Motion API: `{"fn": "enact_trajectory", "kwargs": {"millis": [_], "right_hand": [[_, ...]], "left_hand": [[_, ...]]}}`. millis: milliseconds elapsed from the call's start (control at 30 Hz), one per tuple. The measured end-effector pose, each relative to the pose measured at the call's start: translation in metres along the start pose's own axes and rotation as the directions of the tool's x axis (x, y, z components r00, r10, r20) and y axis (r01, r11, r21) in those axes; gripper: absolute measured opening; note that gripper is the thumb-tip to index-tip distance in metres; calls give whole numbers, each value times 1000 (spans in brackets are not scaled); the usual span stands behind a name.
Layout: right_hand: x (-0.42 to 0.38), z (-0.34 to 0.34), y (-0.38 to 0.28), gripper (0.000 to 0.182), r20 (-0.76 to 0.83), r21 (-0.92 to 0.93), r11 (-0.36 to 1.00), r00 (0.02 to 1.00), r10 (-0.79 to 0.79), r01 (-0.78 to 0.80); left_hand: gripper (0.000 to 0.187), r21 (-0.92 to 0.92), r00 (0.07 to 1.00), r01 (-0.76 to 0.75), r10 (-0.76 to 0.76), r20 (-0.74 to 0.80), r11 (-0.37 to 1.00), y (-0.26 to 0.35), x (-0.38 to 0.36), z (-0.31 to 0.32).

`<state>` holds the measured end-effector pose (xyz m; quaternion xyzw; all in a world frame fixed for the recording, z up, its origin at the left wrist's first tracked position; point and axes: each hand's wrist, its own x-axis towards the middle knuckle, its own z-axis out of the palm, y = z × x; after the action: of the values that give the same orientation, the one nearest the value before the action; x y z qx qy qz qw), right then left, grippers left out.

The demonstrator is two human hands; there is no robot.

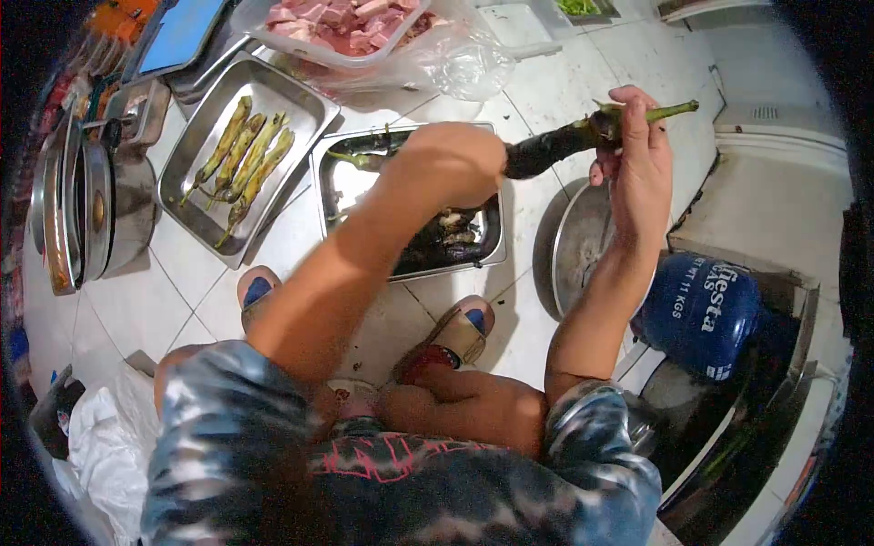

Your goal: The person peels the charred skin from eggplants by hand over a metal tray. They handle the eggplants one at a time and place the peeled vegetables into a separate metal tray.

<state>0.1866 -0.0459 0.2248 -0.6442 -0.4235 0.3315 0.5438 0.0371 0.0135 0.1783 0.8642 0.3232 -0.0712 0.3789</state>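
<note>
A long charred eggplant [551, 152] is held up, roughly level, between my two hands. My left hand [455, 164] is a fist at its blackened end; the fingertips are hidden behind the back of the hand. My right hand [637, 136] grips the stem end, with the green stem sticking out past the fingers to the right. Below is a metal tray [502, 227] with blackened eggplants and dark skins [455, 238], partly covered by my left forearm. Another metal tray [314, 96] at the left holds several peeled, yellowish-green eggplants [259, 159].
A plastic tub [341, 56] of cut raw meat [364, 23] and a plastic bag [473, 68] stand at the back. Pots [127, 214] are at the left. A round metal pan [578, 241] and a blue gas cylinder [696, 309] are at the right. My slippered feet [460, 332] are on the tiles.
</note>
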Motion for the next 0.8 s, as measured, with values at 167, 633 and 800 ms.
{"fn": "enact_trajectory", "kwargs": {"millis": [167, 633, 800], "right_hand": [[-3, 6, 3, 26, -1, -11, 998, 998, 57, -57], [-6, 41, -4, 32, -222, -160, 959, 955, 196, -234], [-10, 43, -6, 34, -361, 93, 958, 888, 286, -271]], "left_hand": [[33, -449, 950, -27, -116, -289, 893, -15, -11, 25], [44, -746, 865, -370, -88, -494, 554, -40, -3, 22], [52, -582, 699, -665, 114, -706, 469, -13, 2, 27]]}}
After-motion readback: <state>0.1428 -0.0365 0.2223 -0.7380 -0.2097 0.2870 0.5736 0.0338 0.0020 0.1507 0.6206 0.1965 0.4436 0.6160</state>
